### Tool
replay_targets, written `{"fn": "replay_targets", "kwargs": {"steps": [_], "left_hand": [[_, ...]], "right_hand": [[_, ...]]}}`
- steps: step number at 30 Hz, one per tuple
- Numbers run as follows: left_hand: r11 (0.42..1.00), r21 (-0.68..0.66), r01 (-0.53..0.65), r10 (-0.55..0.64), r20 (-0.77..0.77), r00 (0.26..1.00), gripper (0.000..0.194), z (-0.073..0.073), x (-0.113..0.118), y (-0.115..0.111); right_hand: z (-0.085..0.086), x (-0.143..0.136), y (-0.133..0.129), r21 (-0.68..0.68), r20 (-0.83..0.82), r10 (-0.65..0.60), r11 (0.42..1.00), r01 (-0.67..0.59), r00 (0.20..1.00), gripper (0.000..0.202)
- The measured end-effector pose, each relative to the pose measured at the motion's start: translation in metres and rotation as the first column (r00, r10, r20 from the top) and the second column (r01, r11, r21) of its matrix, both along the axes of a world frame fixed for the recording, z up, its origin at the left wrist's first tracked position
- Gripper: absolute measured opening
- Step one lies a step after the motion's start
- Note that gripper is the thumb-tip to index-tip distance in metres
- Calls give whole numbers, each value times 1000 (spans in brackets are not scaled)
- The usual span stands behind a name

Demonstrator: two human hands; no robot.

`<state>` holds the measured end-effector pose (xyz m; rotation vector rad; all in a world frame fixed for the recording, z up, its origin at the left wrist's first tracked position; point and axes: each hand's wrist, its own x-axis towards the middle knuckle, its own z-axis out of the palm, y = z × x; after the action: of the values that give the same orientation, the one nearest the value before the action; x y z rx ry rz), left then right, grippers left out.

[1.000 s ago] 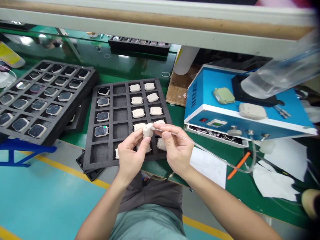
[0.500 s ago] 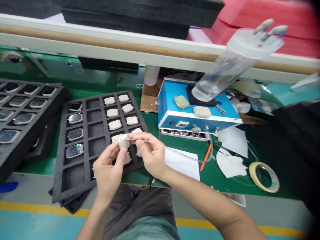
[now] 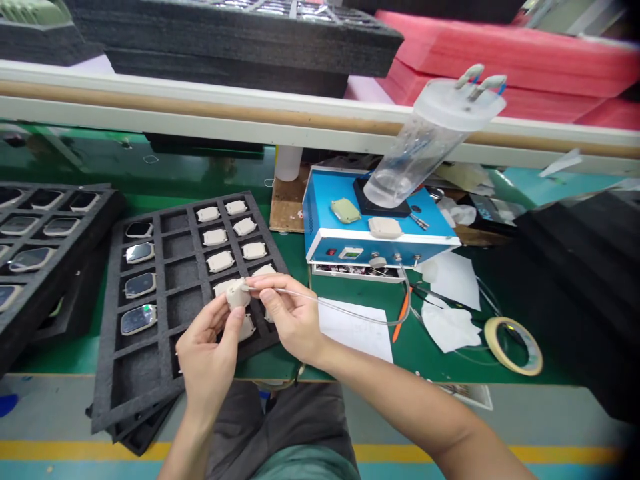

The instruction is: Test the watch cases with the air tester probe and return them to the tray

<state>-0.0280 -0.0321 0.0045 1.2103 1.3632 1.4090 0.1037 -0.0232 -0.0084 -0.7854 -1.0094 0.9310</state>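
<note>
Above a black foam tray, my left hand is closed on a small beige watch case, its fingers and thumb on either side. My right hand pinches the end of a thin clear tube against the upper right of that case. The tube curves right to the front of a blue box-shaped machine. In the tray, beige cases fill compartments on the right, and watches with dark screens lie in the left column.
More watches lie in a foam tray at the left. A clear cylinder leans on the machine beside a greenish case. White paper, an orange tool, torn paper pieces and a tape roll lie to the right.
The camera view has shifted, so the bench items appear further left and more of the shelf shows. Both hands keep the same hold on the case and tube.
</note>
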Motion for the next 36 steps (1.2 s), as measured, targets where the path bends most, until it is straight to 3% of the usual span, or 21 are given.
{"fn": "replay_targets", "kwargs": {"steps": [36], "left_hand": [[1000, -24, 2, -2, -10, 1000, 47, -1, -1, -1]], "right_hand": [[0, 0, 0, -6, 11, 6, 1000, -6, 1000, 21]]}}
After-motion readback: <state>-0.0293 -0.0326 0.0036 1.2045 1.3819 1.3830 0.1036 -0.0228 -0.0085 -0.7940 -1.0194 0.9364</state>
